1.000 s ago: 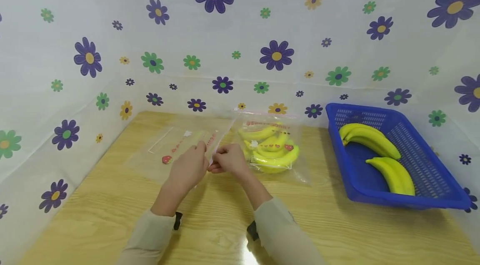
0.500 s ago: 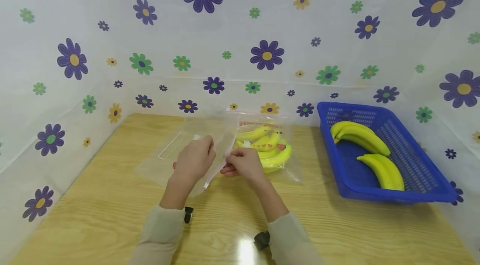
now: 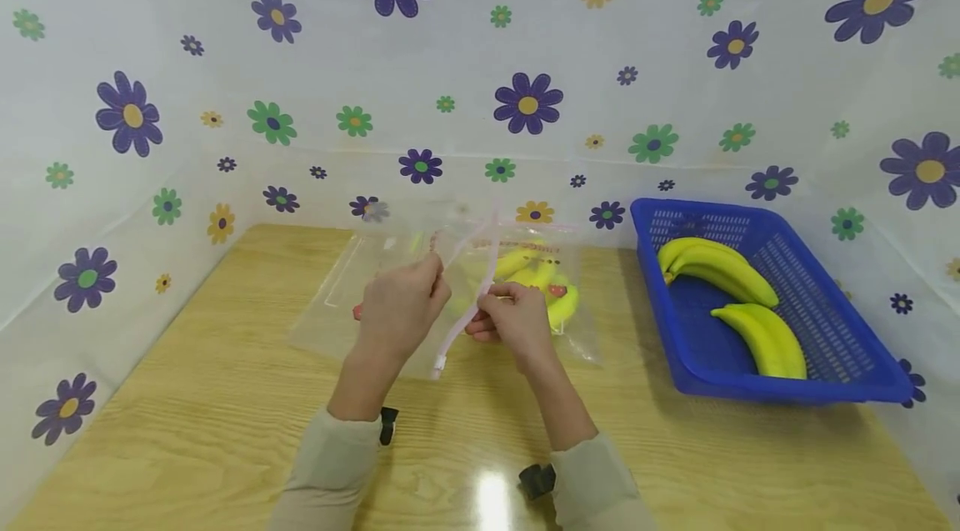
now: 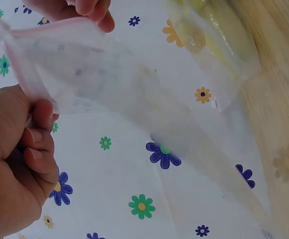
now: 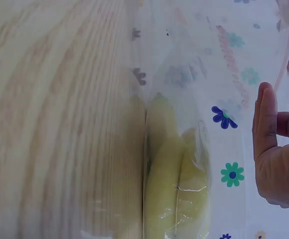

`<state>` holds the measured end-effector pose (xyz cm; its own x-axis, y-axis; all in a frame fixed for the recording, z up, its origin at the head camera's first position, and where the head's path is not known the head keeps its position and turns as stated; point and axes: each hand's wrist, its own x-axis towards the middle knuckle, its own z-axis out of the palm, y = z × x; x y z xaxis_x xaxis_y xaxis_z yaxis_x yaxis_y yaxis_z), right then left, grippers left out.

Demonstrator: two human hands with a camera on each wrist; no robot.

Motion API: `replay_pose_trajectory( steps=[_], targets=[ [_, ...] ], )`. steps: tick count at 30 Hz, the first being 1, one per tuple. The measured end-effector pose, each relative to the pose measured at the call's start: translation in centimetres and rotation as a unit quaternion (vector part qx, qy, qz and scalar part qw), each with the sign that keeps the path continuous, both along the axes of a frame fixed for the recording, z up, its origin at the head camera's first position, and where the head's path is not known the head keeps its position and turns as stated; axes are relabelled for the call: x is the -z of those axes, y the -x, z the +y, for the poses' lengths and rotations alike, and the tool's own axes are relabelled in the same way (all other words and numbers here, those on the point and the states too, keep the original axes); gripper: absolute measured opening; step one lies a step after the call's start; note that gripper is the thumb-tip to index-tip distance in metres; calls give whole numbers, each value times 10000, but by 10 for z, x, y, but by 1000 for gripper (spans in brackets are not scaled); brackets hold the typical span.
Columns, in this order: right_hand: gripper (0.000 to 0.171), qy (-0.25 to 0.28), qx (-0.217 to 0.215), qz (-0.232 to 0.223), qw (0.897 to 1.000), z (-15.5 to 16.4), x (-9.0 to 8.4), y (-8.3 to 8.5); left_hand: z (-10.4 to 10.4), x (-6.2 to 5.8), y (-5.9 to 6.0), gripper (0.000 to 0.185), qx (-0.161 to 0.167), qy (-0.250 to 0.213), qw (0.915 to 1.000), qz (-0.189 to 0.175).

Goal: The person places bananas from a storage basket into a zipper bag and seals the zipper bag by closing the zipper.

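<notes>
Widest first: flowered sheeting (image 3: 480, 56) walls the scene on three sides, filling the upper half of the head view; below it the wooden table (image 3: 187, 431) runs across the lower half; at the right of the frame sits the blue basket (image 3: 885, 381) with loose bananas (image 3: 757, 339) lying in it, well apart from the hands.

Now to centre frame: the empty clear bag (image 3: 345, 306) is held up off the table, its body trailing away to the left, its pink zip strip (image 3: 467, 310) running on a slant from lower left to upper right between the two hands; so the mouth's long axis lies across the gap between them.

Left hand (image 3: 397, 310) pinches the near-left lip, fingers curled on the plastic, plain in the left wrist view (image 4: 35, 134); right hand (image 3: 513, 318) pinches the opposite lip, fingertips on the strip; both are on it, neither nearer.

Just behind the right hand, touching the table, lies the filled bag of bananas (image 3: 558, 306); the right wrist view shows it (image 5: 176, 169) close beside that palm.
</notes>
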<state>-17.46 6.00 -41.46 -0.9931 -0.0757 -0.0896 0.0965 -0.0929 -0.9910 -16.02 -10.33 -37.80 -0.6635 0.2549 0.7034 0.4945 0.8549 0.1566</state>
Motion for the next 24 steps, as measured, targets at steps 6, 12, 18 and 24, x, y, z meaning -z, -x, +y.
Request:
replay_pose_trajectory(
  steps=[6,12,18,24],
  targets=[
    [21,-22,435,176,9989,4,0,2,8,4,0,24,318,486,9947,854],
    [14,0,498,83,9987,3,4,3,14,6,-2,23,444,331,9843,1675],
    [13,-2,531,178,9984,2,3,2,13,2,-3,21,415,44,9760,2138],
    [18,-45,634,113,9979,10,5,3,0,-6,-1,20,40,-747,9720,2229]
  ],
)
